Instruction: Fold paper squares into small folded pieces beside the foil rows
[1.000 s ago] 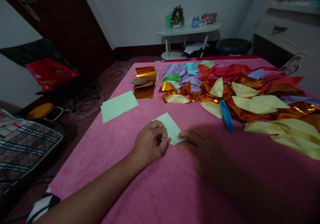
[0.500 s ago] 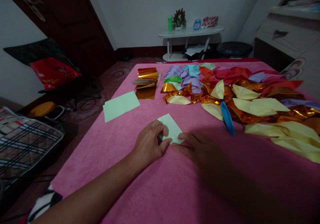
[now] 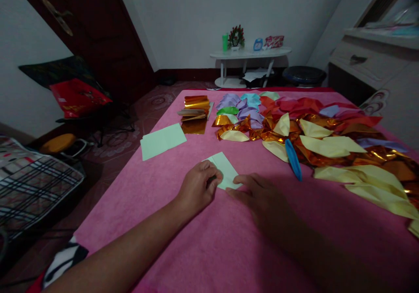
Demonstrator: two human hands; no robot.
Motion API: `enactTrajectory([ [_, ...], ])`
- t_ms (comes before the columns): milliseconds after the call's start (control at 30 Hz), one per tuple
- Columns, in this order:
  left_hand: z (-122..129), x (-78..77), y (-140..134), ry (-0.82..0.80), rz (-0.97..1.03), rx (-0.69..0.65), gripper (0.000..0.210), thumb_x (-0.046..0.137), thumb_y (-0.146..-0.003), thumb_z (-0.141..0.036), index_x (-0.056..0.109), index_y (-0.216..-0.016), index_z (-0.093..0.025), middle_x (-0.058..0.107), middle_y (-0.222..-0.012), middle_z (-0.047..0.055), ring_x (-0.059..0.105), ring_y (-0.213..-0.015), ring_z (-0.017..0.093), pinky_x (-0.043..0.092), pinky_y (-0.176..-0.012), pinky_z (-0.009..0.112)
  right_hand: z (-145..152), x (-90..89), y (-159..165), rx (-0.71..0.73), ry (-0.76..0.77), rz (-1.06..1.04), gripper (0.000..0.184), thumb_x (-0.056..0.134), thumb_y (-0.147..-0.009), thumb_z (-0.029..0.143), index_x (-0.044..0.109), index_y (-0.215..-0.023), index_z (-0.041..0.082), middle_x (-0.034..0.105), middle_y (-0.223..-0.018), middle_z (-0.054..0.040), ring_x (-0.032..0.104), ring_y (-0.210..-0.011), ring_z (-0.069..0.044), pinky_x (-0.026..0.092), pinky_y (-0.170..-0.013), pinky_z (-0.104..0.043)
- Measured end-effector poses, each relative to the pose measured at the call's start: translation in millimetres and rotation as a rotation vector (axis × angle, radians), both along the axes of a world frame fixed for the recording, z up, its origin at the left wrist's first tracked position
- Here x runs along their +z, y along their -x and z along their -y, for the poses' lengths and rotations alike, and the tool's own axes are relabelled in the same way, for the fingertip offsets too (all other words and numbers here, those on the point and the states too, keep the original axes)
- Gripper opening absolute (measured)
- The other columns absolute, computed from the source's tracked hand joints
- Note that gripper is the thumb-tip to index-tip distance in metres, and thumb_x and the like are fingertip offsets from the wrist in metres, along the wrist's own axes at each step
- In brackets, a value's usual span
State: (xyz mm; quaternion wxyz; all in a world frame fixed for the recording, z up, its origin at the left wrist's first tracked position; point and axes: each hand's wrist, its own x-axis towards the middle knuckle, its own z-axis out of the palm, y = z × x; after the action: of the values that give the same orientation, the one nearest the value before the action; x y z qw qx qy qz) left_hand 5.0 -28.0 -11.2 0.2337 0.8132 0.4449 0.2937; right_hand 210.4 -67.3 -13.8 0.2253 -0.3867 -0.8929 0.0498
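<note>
A small folded sheet of pale green paper [image 3: 226, 169] lies on the pink cloth between my hands. My left hand [image 3: 200, 184] is closed at its left edge, thumb and fingertips pinching the paper. On the lower right corner, my right hand [image 3: 257, 192] grips the same sheet between thumb and index finger; its other fingers are in shadow. A stack of pale green paper [image 3: 163, 141] rests to the left, beyond my left hand. Behind it lies a pile of shiny gold foil sheets [image 3: 195, 115].
Folded paper pieces in yellow [image 3: 330, 145], gold, purple and red cover the right side of the pink-covered table [image 3: 157, 240]. A blue oval object [image 3: 293, 159] lies near my right hand. A white side table [image 3: 250, 54] stands by the wall, a red bag [image 3: 78, 97] at left.
My left thumb and fingertips have drawn closer together and slid slightly right over the folded paper. My right hand stays about where it was. The whole view has tilted slightly.
</note>
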Motion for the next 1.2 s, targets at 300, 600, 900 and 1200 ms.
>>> enactTrajectory([
  [300,-7,-2.4,13,0.014,0.046,-0.134,0.008,0.064,-0.08,-0.018,0.067,-0.087,-0.019,0.059,-0.085,0.004,0.057,-0.08,0.015,0.047,-0.07,0.027,-7,0.8,0,-0.162,0.072,-0.197,0.049,0.044,-0.075,0.002,0.054,-0.122,0.016,0.056,-0.115,-0.0125,0.05,-0.106,-0.025,0.045,-0.09,-0.045],
  [600,2,7.1,3,-0.399,-0.39,-0.151,0.022,0.045,-0.091,-0.023,0.063,-0.079,-0.016,0.058,-0.074,0.004,0.05,-0.067,0.015,0.038,-0.059,0.027,-18,4.7,3,-0.173,0.171,-0.281,0.049,0.045,-0.074,0.002,0.055,-0.12,0.017,0.061,-0.114,-0.009,0.053,-0.105,-0.023,0.044,-0.093,-0.042],
  [900,11,7.7,2,-0.393,-0.382,-0.183,0.022,0.045,-0.092,-0.023,0.065,-0.086,-0.018,0.061,-0.079,0.004,0.052,-0.074,0.016,0.038,-0.065,0.028,-28,-5.5,0,-0.133,0.113,-0.3,0.031,0.044,-0.084,0.005,0.067,-0.101,0.017,0.063,-0.09,-0.0072,0.058,-0.086,-0.019,0.048,-0.079,-0.033],
  [1200,10,3.5,5,-0.463,-0.347,-0.218,0.023,0.046,-0.093,-0.023,0.067,-0.09,-0.015,0.065,-0.083,0.006,0.057,-0.079,0.016,0.046,-0.071,0.029,-13,3.1,0,-0.061,-0.101,-0.183,0.02,0.053,-0.084,0.008,0.067,-0.078,0.02,0.065,-0.099,-0.007,0.054,-0.093,-0.022,0.043,-0.078,-0.036],
])
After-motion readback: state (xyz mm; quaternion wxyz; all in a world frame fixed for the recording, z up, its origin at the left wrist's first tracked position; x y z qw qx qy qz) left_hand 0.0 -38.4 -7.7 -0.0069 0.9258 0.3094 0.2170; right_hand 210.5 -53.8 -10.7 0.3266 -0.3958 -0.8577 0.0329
